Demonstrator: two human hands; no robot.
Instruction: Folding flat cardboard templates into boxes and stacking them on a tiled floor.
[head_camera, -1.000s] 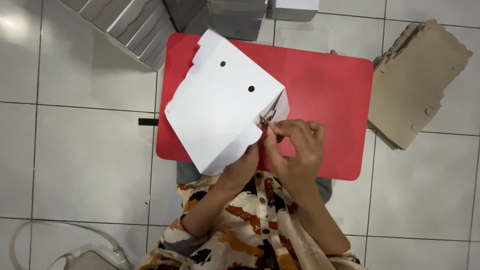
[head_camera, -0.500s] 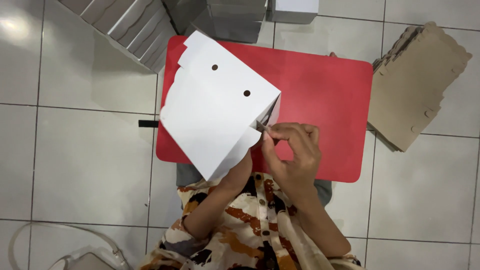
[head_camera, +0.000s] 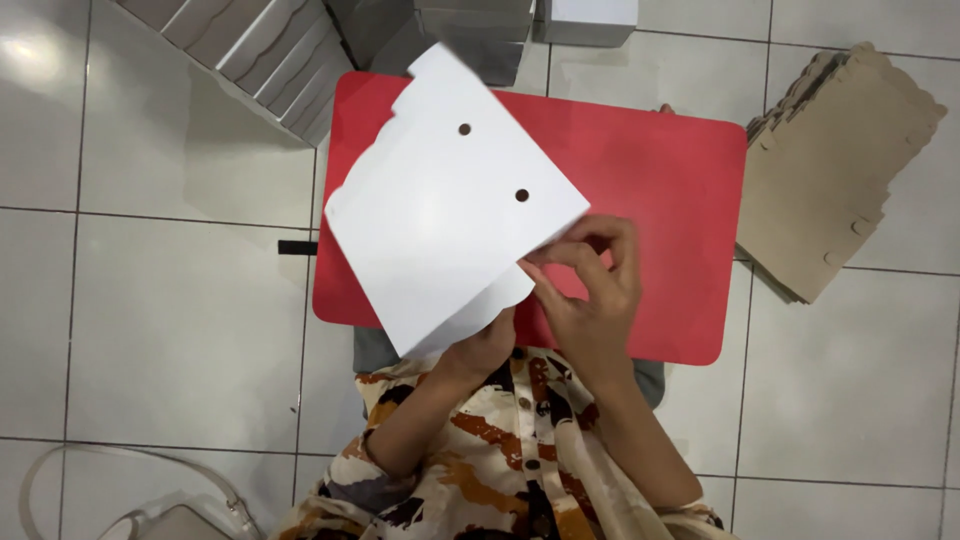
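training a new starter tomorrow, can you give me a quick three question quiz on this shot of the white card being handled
1. True or false: the white die-cut card lies flat on the red board.
2. Which hand pinches the card's edge from the front? A) left hand B) right hand
3. Fill in: the stack of brown cardboard blanks lies on the tiled floor to the ____ of the red board.

Key
1. False: it is held up above the board.
2. B: the right hand pinches the edge; the left hand supports the card from below, mostly hidden.
3. right
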